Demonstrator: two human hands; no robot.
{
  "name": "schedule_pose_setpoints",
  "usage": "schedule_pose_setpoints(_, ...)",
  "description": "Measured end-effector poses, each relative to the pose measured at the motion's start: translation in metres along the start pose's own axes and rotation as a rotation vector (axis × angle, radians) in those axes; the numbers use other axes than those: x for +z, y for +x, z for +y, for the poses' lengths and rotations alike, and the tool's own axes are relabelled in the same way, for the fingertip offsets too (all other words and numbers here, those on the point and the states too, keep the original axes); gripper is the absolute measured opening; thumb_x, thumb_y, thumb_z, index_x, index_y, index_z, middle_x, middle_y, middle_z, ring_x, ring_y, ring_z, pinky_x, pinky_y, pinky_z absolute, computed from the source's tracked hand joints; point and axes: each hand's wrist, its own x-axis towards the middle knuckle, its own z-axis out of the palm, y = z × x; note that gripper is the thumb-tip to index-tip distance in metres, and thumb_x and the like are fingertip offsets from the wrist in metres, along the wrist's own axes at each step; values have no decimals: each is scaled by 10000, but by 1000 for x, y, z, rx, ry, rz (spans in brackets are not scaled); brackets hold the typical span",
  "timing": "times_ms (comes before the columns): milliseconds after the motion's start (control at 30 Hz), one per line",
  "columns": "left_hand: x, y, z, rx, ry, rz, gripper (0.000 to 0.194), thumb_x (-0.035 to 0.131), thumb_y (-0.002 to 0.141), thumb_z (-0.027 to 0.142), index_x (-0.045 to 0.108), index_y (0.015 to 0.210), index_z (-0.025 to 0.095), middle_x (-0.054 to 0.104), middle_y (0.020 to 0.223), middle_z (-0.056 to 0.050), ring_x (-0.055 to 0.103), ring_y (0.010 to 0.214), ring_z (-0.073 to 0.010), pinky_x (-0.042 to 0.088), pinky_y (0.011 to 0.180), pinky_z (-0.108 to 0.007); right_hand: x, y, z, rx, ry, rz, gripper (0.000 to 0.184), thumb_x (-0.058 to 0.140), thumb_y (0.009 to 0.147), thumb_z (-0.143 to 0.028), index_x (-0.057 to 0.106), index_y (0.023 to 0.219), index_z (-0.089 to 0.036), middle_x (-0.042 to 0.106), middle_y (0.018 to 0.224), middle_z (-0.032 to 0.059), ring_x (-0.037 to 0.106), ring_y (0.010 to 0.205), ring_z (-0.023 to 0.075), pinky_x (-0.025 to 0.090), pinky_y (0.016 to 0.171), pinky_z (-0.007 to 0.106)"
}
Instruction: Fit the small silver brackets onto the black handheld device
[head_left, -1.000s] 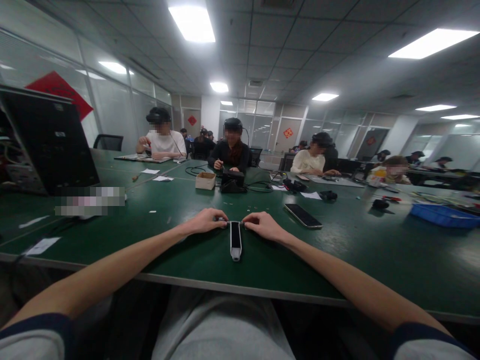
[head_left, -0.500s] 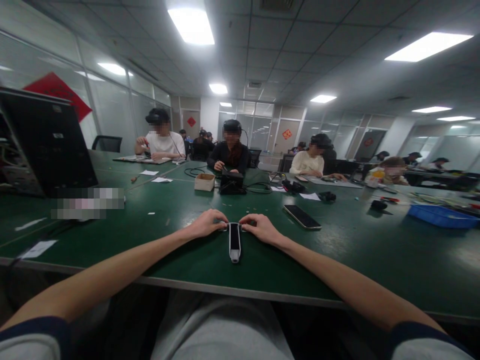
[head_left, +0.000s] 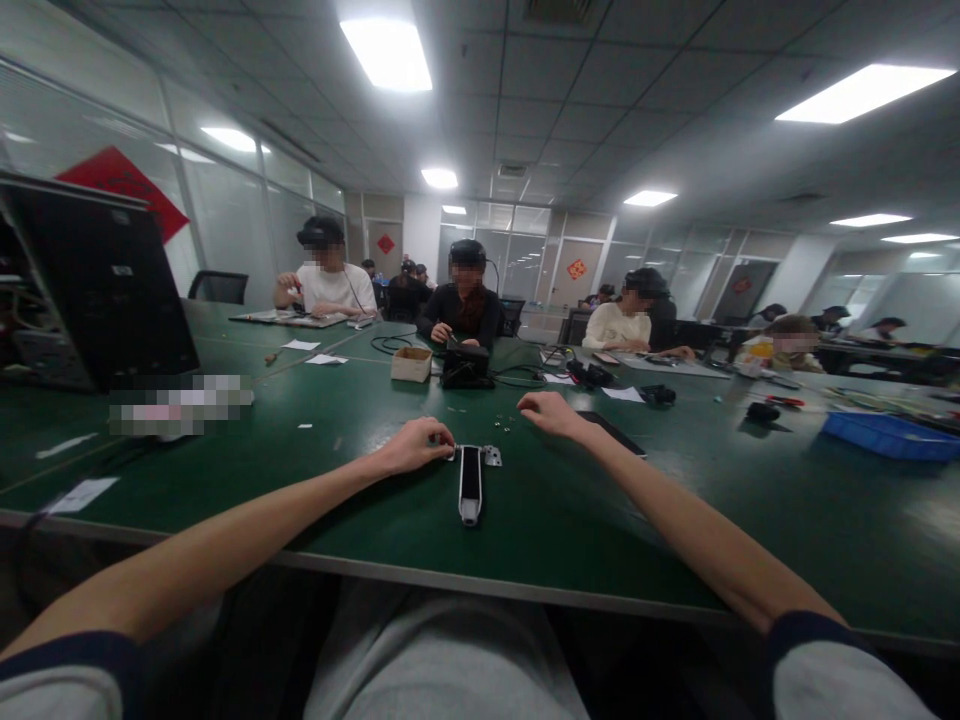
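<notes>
Tabletop (head_left: 405, 530) between device (head_left: 470, 480) and near edge (head_left: 480, 582)

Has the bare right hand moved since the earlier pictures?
Yes: judged against the flat black phone, the bare right hand has moved forward and rightward, away from the slim white-and-black device; its wrist now hides some phone edge.

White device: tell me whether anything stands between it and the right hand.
A few small pieces lie on the table between the right hand and the right bracket of the white device. They look too low to block; nothing else visible stands between.
</notes>
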Motion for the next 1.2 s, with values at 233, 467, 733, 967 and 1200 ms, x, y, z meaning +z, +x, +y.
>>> schedule_pose_setpoints(233, 2, 1, 3, 33, 66, 22, 192, 548, 786, 321, 655, 839, 171, 599, 833, -36, 545, 776, -164, 415, 697, -257, 21, 46, 6, 64, -145, -238, 241, 571, 775, -231, 666, 993, -196, 662, 1011, 65, 606, 909, 186, 437, 762, 218)
schedule_pose_setpoints(467, 5, 2, 6, 36, 99, 28, 188, 527, 785, 304, 644, 840, 167, 587, 839, -40, 544, 786, -170, 426, 712, -267, 39, 70, 2, 38, -96, -280, 256, 592, 759, -263, 673, 999, -224, 663, 1006, 55, 609, 890, 176, 442, 770, 219)
schedule_pose_setpoints(733, 4, 1, 9, 43, 100, 27, 184, 519, 782, 296, 634, 838, 164, 584, 841, -40, 549, 777, -169, 428, 705, -268, 43, 70, -1, 12, -143, -256, 170, 580, 740, -179, 691, 869, -185, 671, 919, 90, 613, 834, 195, 438, 697, 234)
schedule_pose_setpoints(967, 1, -2, 14, 30, 104, 23, 184, 515, 783, 289, 632, 848, 162, 593, 836, -42, 553, 770, -171, 429, 681, -261, 31, 46, -16, -36, -117, -147, 151, 521, 774, -169, 650, 852, -152, 656, 897, 96, 592, 795, 178, 414, 674, 234)
schedule_pose_setpoints(1200, 4, -1, 10, 41, 117, 37, 167, 516, 775, 269, 629, 836, 162, 591, 819, -40, 548, 760, -170, 424, 686, -265, 15, -16, -46, -116, 336, -125, 180, 519, 807, -283, 629, 881, -162, 639, 857, 31, 570, 734, 128, 427, 660, 225)
